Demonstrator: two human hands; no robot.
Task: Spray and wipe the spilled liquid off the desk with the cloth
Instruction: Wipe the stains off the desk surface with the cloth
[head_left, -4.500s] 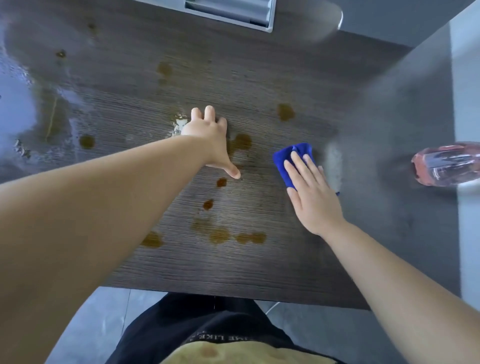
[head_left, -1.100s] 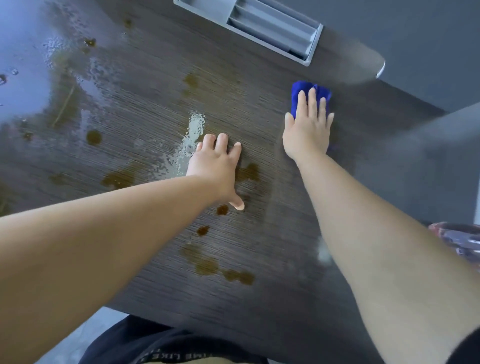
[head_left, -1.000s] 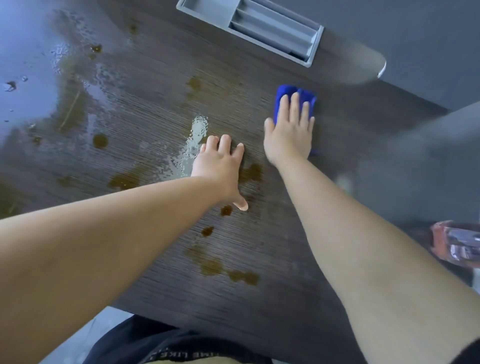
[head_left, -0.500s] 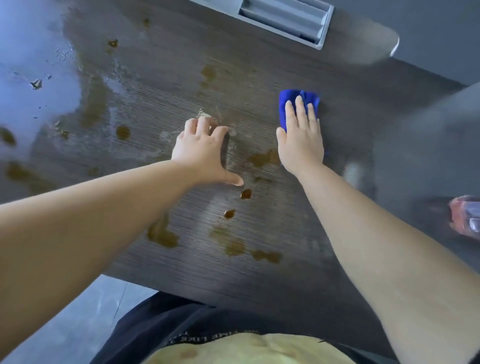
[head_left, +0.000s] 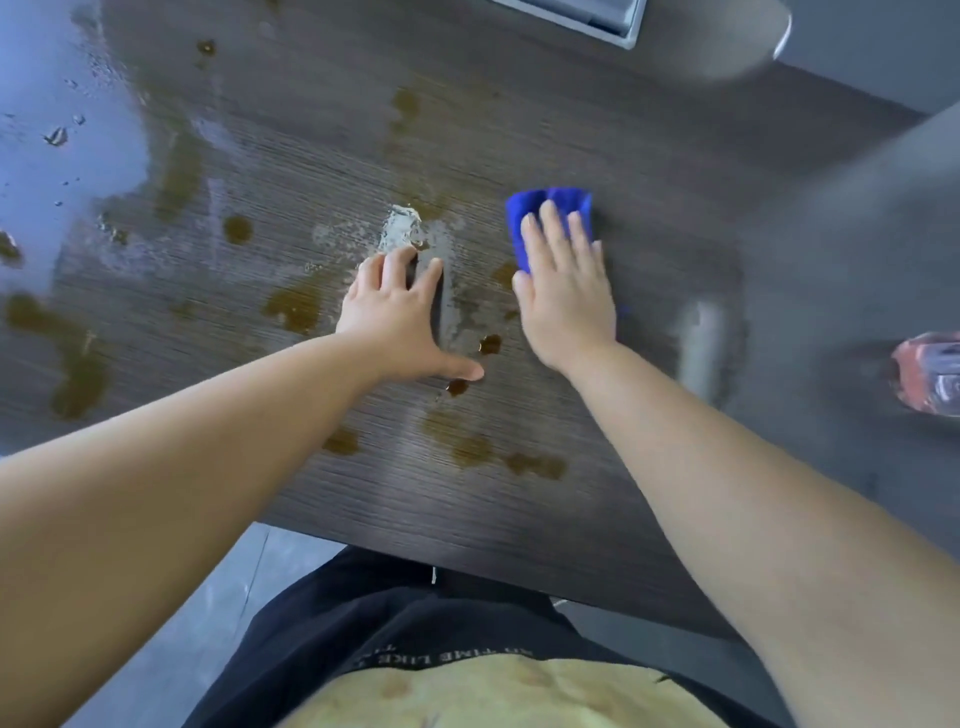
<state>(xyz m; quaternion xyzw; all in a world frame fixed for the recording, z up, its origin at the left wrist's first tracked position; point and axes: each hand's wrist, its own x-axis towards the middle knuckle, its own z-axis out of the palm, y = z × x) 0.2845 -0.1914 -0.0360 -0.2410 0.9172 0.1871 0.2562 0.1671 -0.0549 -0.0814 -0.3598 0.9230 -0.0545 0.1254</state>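
Observation:
A dark wood-grain desk (head_left: 597, 130) carries brown spilled liquid (head_left: 291, 309) in blotches and drops across its left and middle, with wet sheen at the far left. My right hand (head_left: 566, 291) presses flat, fingers straight, on a folded blue cloth (head_left: 550, 208) that shows beyond my fingertips. My left hand (head_left: 400, 317) rests flat on the desk just left of it, fingers spread, thumb pointing right beside a dark drop (head_left: 489, 343). A pink spray bottle (head_left: 927, 371) lies at the right edge, partly cut off.
A grey cable tray (head_left: 597, 21) is set into the desk's far edge. The desk's near edge runs across just in front of my dark shorts (head_left: 415, 634). Grey floor (head_left: 182, 649) shows at lower left. A pale wet smear (head_left: 701, 348) lies right of my right forearm.
My right hand has slid the cloth back toward me and toward my left hand from the far edge. My left hand stays planted. The view has tilted downward.

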